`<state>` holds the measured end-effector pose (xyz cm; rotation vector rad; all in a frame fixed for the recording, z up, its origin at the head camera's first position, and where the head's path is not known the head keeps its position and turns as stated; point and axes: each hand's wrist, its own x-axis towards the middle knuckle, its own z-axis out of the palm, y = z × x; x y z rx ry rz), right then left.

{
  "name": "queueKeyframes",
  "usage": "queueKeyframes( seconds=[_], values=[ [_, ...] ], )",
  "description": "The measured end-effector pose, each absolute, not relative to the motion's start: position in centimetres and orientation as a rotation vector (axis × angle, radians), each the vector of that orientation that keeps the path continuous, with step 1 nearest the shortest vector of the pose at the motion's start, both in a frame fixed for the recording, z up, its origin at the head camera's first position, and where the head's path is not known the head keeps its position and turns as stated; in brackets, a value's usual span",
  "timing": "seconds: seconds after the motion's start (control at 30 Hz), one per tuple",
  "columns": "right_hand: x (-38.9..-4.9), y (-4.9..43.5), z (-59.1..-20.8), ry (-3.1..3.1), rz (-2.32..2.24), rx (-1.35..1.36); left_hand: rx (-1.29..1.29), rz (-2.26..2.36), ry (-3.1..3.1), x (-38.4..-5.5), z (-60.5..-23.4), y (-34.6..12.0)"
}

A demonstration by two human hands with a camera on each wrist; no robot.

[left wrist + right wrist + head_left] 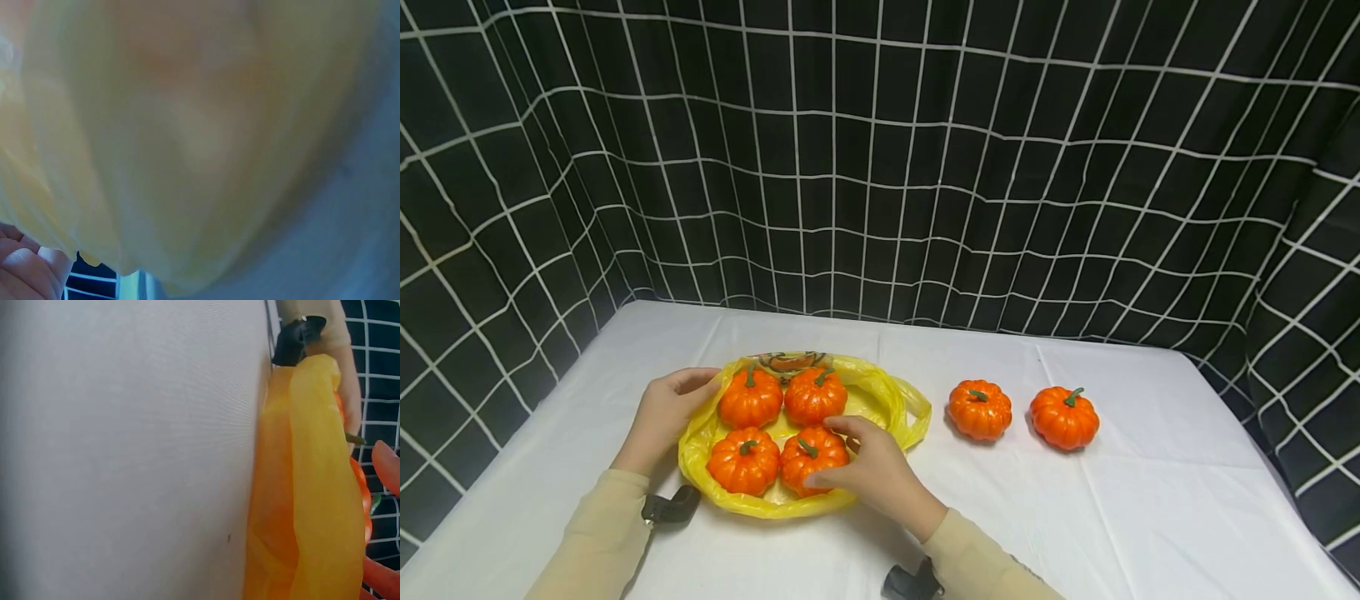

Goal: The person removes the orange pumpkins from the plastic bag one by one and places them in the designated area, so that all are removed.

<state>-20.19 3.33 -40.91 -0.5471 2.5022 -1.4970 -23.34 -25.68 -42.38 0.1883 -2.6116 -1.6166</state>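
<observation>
A yellow plastic bag [771, 504] lies spread on the table with its mouth facing up. Inside it are several small orange pumpkins with green stems, among them the front right pumpkin [812, 457] and the front left pumpkin [743, 462]. My left hand [662, 412] holds the bag's left rim; the bag covers most of the left wrist view, partly hiding the fingers. Over the front right pumpkin is my right hand [876, 471], thumb and fingers spread on either side of it. From the right wrist view, the thumb [387, 465] looks level with the pumpkin's top.
To the right of the bag, two more pumpkins sit on the white-covered table: one nearer pumpkin [980, 410] and one farther right pumpkin [1064, 417]. A loop handle [921, 417] sticks out at the bag's right. Black grid-patterned curtain [910, 167] surrounds the back and sides.
</observation>
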Motion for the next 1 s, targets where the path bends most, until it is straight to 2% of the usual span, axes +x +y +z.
queueKeyframes(
  seconds=[0.43, 1.0],
  values=[
    [-20.53, 3.05, -41.22, 2.567, -1.288, -0.553, 0.199, -1.636, -2.605, -23.30, -42.28, -25.67],
    [-20.59, 3.33, -40.64, 2.583, -1.325, -0.529, 0.192, -1.586, -2.628, -23.40, -42.27, -25.66]
  ],
)
